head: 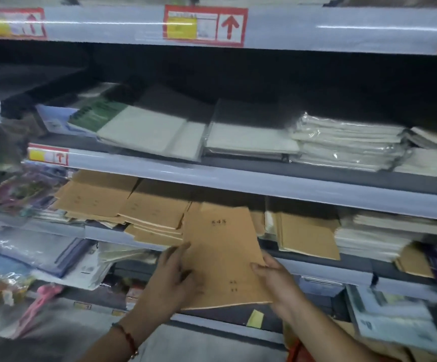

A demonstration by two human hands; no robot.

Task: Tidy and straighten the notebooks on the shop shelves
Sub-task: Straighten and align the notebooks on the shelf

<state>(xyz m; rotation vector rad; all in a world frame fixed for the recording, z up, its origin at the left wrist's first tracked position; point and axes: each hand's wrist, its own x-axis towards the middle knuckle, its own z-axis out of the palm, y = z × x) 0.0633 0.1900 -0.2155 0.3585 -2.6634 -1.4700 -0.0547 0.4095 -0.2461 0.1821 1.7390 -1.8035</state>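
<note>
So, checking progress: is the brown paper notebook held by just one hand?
No, both the left hand and right hand grip the brown paper notebook.

Red-bordered price label [204,25] on shelf edge; pink packaged item [45,296] lower left

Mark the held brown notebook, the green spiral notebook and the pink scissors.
brown notebook [225,257], head view, middle of cover.
green spiral notebook [99,114], head view, green cover.
pink scissors [41,299], head view, handle.
</note>
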